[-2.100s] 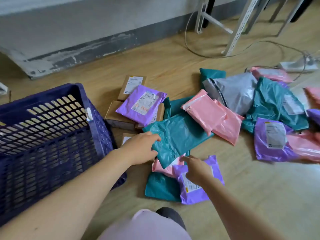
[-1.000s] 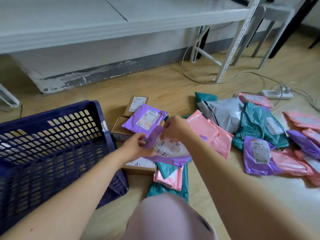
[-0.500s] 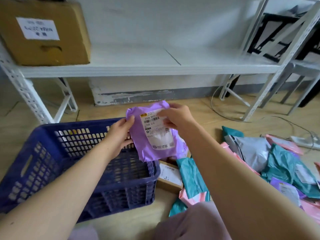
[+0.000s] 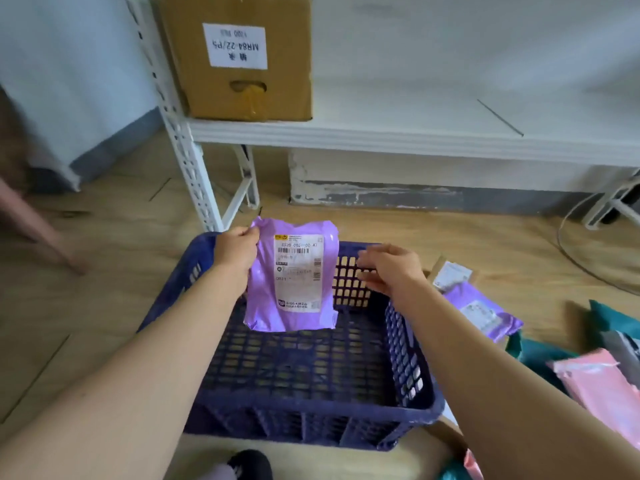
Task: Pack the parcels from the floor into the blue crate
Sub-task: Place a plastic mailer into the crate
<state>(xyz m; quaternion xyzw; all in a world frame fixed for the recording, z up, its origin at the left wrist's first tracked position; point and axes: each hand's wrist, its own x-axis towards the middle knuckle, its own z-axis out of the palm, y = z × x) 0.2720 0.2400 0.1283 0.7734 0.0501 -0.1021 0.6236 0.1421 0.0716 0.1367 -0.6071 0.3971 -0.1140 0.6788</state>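
A purple parcel (image 4: 294, 275) with a white shipping label hangs upright over the blue crate (image 4: 405, 344), pinched at its top left corner by my left hand (image 4: 235, 252). My right hand (image 4: 389, 268) hovers just right of the parcel, fingers spread, holding nothing. The crate's mesh floor shows no parcels inside. More parcels lie on the floor at right: another purple parcel (image 4: 483, 313), a small cardboard box (image 4: 450, 275), teal mailers (image 4: 613, 318) and a pink mailer (image 4: 602, 386).
A white metal shelf (image 4: 381, 133) stands behind the crate, carrying a large cardboard box (image 4: 239, 57). Its upright (image 4: 180, 140) stands just beyond the crate's far left corner. A cable (image 4: 581, 258) lies on the wooden floor at right. Another person's limb (image 4: 31, 226) shows at far left.
I lifted the purple parcel from the floor pile and carried it left over the crate. My right hand has let go of it; the left hand alone holds it now.
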